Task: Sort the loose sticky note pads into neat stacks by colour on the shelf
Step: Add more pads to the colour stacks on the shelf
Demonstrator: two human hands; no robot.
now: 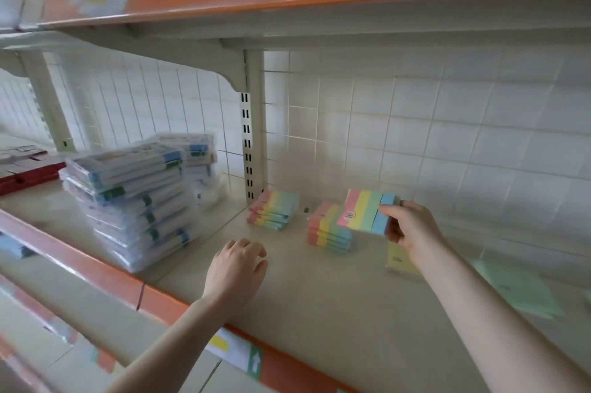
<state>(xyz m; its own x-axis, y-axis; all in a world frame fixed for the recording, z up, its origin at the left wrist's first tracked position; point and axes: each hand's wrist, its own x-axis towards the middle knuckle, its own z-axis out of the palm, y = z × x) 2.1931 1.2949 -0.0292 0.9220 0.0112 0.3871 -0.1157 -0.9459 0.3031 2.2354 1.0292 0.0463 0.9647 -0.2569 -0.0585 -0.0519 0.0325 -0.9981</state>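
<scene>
Pastel stripes of pink, yellow, green and blue ran across the sticky note pad [367, 211] that the right hand [411, 226] pinched by its blue end, thumb on the face and fingers curled behind. The pad was lifted off the cream shelf [319, 290], tilted, just above and right of the nearer striped stack [329, 227]. A second striped stack [273, 210] lay left of that one, close to the slotted upright post [252, 143]. Right of the nearer stack, partly hidden by the right wrist, a yellow pad [399, 261] lay flat, and farther right a green pad [518, 290]. The left hand [235, 271] hovered in front of the two stacks, fingers loosely curled, holding nothing. Wrapped packets [134, 200] were piled left of the post.
</scene>
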